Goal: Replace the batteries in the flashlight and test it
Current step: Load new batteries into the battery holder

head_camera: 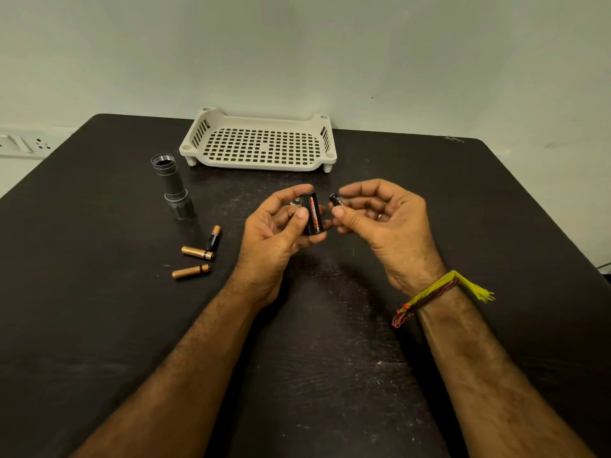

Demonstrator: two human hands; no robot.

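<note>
Left hand (281, 226) grips battery holder (312, 213); right hand (380, 219) pinches battery (336, 200).

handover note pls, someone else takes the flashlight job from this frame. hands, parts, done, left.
Left hand: grips the black battery holder, red-labelled cell visible in it.
Right hand: pinches one dark battery beside the holder, not yet seated.
Flashlight body: stands on the table, left of the hands, open threaded end up. Tail cap not in view.
Three copper-and-black batteries: loose on the table below the flashlight.
White tray: at the back, nothing visible in it.
Done: flashlight opened, holder out.
Left: finish the cell swap, slide holder in, close, test. Which set is the fresh one I cannot tell.
</note>
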